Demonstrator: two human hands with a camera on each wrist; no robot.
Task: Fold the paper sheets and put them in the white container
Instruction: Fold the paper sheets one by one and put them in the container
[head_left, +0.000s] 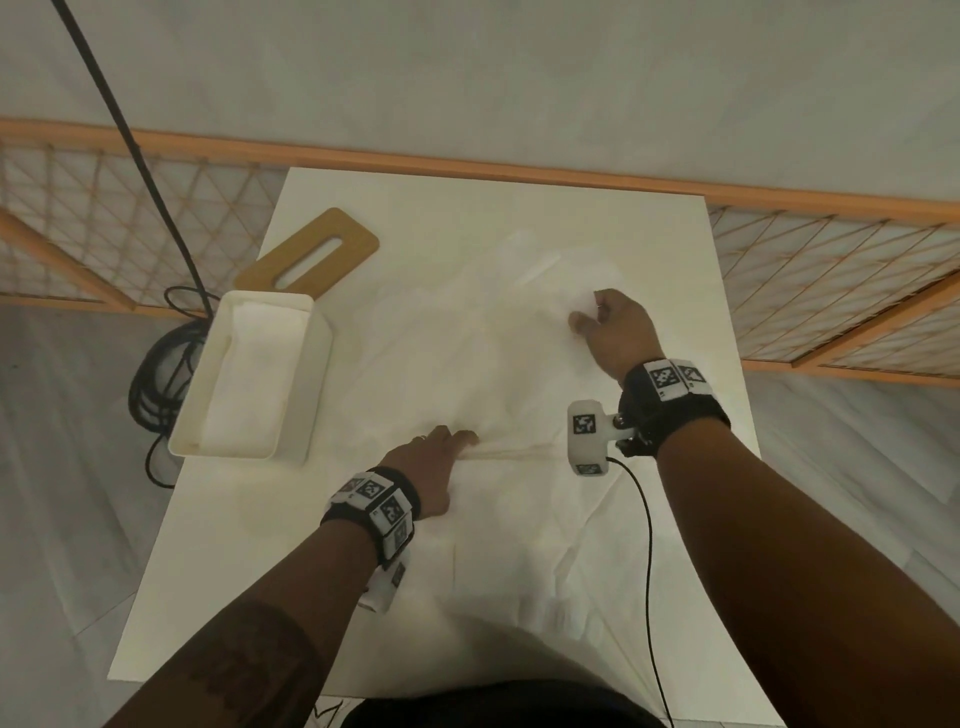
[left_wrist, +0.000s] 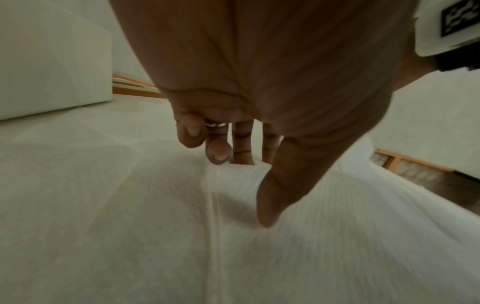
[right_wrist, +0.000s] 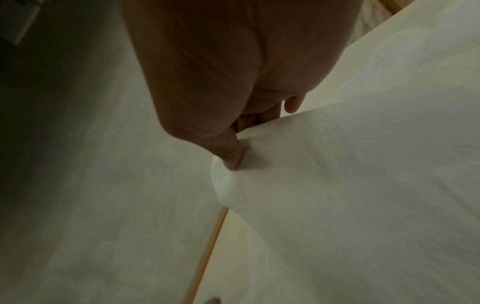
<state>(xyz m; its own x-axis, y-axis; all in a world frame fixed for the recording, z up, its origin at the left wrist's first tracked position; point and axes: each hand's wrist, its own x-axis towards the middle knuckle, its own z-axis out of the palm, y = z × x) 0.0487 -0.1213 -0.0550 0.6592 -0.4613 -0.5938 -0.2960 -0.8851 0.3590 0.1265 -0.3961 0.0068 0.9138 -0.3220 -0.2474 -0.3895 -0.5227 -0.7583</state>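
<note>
Two hands are on the paper sheet (head_left: 467, 364) spread over the white tabletop (head_left: 234, 545), and I read the scene from the left edge across. Off the left side, a coil of black cable (head_left: 156, 384) lies on the floor. On the tabletop's left part stands the white container (head_left: 249, 441), open at the top with folded white paper lying inside it; a wooden lid (head_left: 317, 254) with a slot lies just behind it, jutting over the left edge.

My left hand (head_left: 431, 467) comes in from the near side, palm down, just right of the container. The left wrist view shows the index and middle fingers (left_wrist: 244, 144) straight and planted on a raised crease in the sheet, the thumb tip touching the paper, the ring and little fingers curled in. Nothing is gripped.

Bare sheet lies between the two hands, crumpled in the middle.

My right hand (head_left: 618, 332) reaches farther back and to the right, wrist raised. Its thumb and fingers pinch a corner of the sheet, lifted off the tabletop in the right wrist view (right_wrist: 233, 156). The tabletop's right edge is near that hand; beyond it runs an orange-framed mesh railing (head_left: 831, 291).
</note>
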